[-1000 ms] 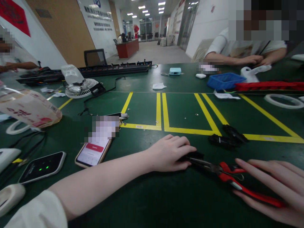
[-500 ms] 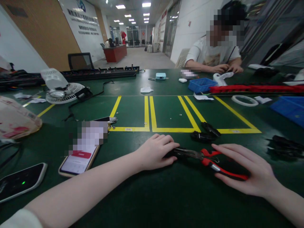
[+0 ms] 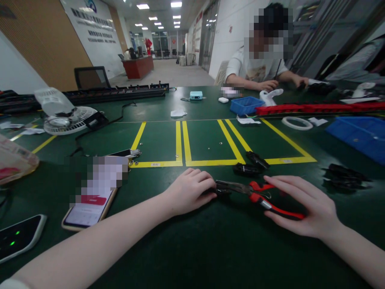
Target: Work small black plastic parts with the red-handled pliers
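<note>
Our left forearm (image 3: 105, 237) angles in from lower left, its left hand (image 3: 191, 188) back-up with fingers curled and pinching near centre, while our right forearm (image 3: 357, 249) enters lower right, right hand (image 3: 313, 208) gripping, fingers and thumb spread in a C.

We see cool white light from ceiling lamps (image 3: 176, 5) at the top of the frame, yet the near counter (image 3: 192, 257) is dim, darkest at lower centre. A faint sheen brightens its far part. The phone (image 3: 90, 212) glows at left, partly under mosaic. We find the black piece (image 3: 222, 192) beside the pliers (image 3: 258, 196) losing detail in darkness, and wide-angle stretching toward the sides.
</note>
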Tool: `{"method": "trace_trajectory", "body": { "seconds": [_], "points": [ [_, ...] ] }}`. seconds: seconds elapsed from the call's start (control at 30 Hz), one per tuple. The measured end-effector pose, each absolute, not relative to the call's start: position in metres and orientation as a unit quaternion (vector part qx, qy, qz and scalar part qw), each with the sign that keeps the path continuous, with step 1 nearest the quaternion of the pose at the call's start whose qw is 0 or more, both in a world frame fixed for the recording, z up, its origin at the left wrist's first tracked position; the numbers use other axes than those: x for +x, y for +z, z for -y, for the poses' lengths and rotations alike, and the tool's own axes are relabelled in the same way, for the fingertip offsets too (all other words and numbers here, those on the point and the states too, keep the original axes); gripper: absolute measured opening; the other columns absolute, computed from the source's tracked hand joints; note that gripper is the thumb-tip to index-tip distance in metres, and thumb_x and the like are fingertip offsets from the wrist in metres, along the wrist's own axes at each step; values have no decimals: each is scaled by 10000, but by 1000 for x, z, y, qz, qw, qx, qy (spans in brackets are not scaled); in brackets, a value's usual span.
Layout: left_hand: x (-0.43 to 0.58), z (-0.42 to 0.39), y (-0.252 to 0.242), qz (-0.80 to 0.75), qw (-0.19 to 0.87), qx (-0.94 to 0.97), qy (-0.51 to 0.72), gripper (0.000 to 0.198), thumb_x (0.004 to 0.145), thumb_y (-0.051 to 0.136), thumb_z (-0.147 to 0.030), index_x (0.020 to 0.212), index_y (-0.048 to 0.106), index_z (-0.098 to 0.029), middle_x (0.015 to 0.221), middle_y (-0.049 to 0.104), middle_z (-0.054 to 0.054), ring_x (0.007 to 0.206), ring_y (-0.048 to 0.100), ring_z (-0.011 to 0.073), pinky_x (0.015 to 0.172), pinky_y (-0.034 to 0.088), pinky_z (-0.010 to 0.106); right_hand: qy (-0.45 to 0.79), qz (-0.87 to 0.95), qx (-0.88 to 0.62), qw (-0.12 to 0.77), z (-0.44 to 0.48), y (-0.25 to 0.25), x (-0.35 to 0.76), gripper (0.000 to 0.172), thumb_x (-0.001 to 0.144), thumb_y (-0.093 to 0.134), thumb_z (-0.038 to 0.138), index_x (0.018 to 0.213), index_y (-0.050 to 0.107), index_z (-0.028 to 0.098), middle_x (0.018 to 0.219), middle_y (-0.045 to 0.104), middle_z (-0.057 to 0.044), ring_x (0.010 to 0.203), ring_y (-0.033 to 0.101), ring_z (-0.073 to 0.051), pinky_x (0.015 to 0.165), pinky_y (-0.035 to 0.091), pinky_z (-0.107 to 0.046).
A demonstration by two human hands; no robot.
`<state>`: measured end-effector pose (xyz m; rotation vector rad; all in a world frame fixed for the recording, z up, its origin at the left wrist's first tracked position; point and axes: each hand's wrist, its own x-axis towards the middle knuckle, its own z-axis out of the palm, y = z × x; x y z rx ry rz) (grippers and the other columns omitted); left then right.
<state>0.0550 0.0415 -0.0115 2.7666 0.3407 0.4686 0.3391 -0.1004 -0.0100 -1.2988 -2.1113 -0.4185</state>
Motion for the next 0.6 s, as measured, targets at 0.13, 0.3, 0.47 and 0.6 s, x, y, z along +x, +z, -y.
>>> {"method": "trace_trajectory", "body": {
  "seconds": [0.13, 0.3, 0.47, 0.6],
  "points": [
    [55, -42, -12, -117, 153, 968, 164, 191, 985, 542, -298, 1108, 619, -174, 1167, 644, 56, 1039, 595, 200, 927, 481, 375, -172, 803, -483, 303, 100, -9, 339, 611, 802, 723, 305, 1376, 538, 204, 1123, 685, -109, 937, 677, -241, 772, 579, -391],
    [54, -43, -13, -118, 157, 967, 164, 179, 981, 553, -301, 1078, 627, -170, 1152, 638, 56, 1035, 591, 199, 929, 481, 375, -212, 828, -441, 274, 100, -9, 341, 737, 739, 778, 282, 1412, 504, 159, 1102, 679, -137, 892, 670, -243, 721, 565, -386],
    [55, -42, -12, -118, 154, 966, 169, 181, 991, 535, -298, 1072, 625, -164, 1141, 632, 59, 1018, 591, 195, 918, 490, 379, -245, 831, -429, 257, 99, -9, 343, 786, 737, 779, 295, 1445, 472, 146, 1091, 678, -149, 863, 657, -246, 689, 555, -394],
    [55, -42, -14, -116, 147, 965, 181, 167, 1005, 495, -258, 1063, 623, -167, 1141, 623, 63, 1010, 591, 196, 914, 492, 378, -268, 831, -421, 246, 99, -8, 343, 815, 744, 776, 327, 1467, 449, 142, 1087, 676, -152, 837, 648, -247, 672, 549, -406]
  ]
}}
